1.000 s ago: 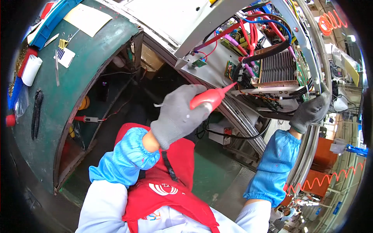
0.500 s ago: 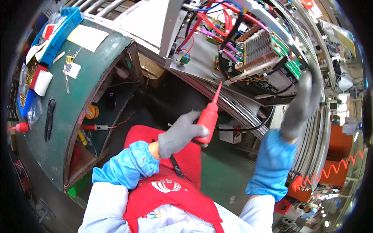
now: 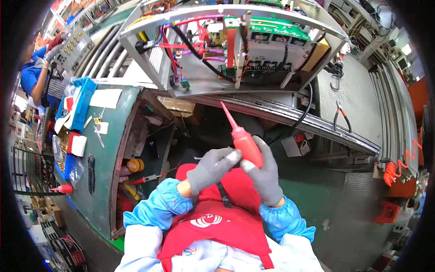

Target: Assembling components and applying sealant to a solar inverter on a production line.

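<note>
A red squeeze bottle (image 3: 247, 144) with a long tapered nozzle is held in front of my red apron, its tip up and leaning left. My left hand (image 3: 213, 168), in a grey glove, has its fingers closed at the bottle's left side. From the right, my gloved right hand (image 3: 266, 174) wraps round the bottle's lower body. Beyond the nozzle stands an open metal-framed electrical unit (image 3: 204, 93) with green circuit boards (image 3: 276, 28), red and black cables and small components inside.
At left is a green workbench (image 3: 115, 122) with a blue bin (image 3: 81, 106), a second red bottle (image 3: 63, 188) and a shelf below. Pliers (image 3: 342, 117) lie on the metal surface at right, near a coiled red hose (image 3: 398, 170). Another person (image 3: 36, 75) works at the far left.
My right hand has come down from the unit's right side to the bottle, which now leans left instead of right. The view has turned, showing the unit more squarely.
</note>
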Demonstrator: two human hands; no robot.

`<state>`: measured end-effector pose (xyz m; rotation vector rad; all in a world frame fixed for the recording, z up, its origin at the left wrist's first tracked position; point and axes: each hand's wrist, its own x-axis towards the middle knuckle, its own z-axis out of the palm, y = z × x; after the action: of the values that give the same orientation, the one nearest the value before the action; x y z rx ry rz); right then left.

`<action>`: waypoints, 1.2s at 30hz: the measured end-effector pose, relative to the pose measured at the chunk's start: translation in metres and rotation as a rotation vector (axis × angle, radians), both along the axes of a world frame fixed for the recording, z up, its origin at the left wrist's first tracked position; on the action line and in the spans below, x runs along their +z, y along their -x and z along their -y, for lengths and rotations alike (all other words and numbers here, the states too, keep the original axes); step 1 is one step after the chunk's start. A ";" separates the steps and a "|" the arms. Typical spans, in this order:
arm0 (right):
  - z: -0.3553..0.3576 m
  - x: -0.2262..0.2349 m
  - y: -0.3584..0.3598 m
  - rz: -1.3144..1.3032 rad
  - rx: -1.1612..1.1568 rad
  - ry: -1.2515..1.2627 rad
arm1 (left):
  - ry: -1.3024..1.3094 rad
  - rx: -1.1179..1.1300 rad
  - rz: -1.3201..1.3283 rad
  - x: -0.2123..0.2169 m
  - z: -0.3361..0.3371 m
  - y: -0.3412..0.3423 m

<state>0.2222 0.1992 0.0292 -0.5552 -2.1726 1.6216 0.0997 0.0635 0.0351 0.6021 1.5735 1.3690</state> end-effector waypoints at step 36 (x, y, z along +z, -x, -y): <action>-0.211 -0.034 0.021 -0.440 -0.506 0.989 | -0.157 0.432 -2.224 0.162 -0.096 0.188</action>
<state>0.2016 0.4100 -0.0049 -0.8098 -0.7336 2.1450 -0.0886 0.1595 0.1972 2.4555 3.2838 0.6540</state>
